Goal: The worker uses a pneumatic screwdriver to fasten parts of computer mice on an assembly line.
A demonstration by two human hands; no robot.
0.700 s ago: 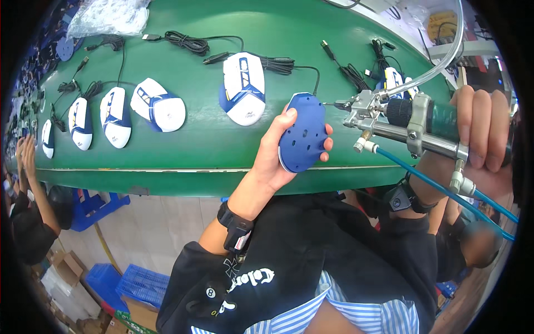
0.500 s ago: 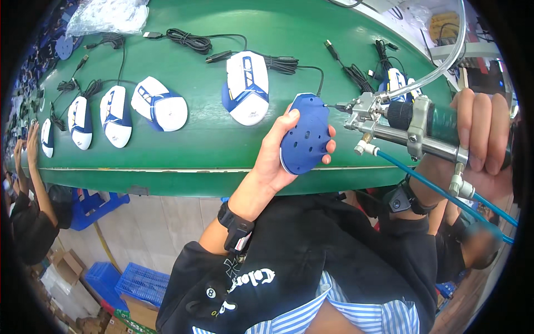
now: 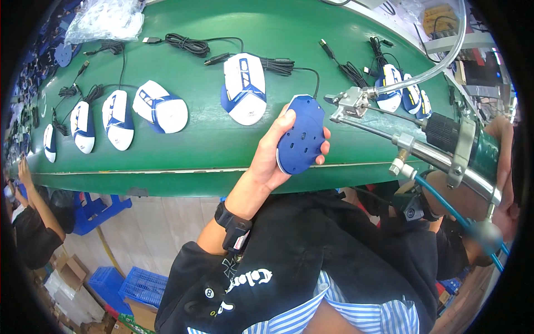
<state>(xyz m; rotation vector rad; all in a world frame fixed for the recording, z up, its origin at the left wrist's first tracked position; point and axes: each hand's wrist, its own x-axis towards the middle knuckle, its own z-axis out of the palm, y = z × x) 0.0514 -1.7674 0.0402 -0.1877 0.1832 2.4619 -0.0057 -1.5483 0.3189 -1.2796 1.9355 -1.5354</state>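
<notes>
**A:** What's around you?

**B:** The green conveyor belt (image 3: 211,150) curves across the upper half of the frame. Left of centre on it you've got a row of white-and-blue mice (image 3: 160,106) with coiled cables (image 3: 186,43); one more mouse (image 3: 244,87) lies just above your left hand. Another cluster of mice (image 3: 401,93) sits at upper right, partly behind the tool. A clear plastic bag (image 3: 105,19) is at upper left. Another person's arm (image 3: 34,195) shows at the left edge.

**A:** Anything in the way?

**B:** The tool's clear hose (image 3: 439,61) and metal nose cross in front of the right-hand mice. Nothing sits between the nose and your part.

**A:** The part?

**B:** It's a blue mouse base (image 3: 300,133), underside towards you, oval, with small holes and slots. It's at frame centre, held up over the belt's near edge. Your left hand (image 3: 272,156) grips it, thumb at the top, fingers round the right side.

**A:** Right hand?

**B:** Your right hand (image 3: 495,172) is clenched round the pneumatic screwdriver (image 3: 445,145) at the right of the frame; its tip is just beside the base's upper right edge. I can't tell if they touch.

**A:** Bins?

**B:** Blue crates (image 3: 133,286) are on the floor at lower left. I can't see what's in them.
</notes>
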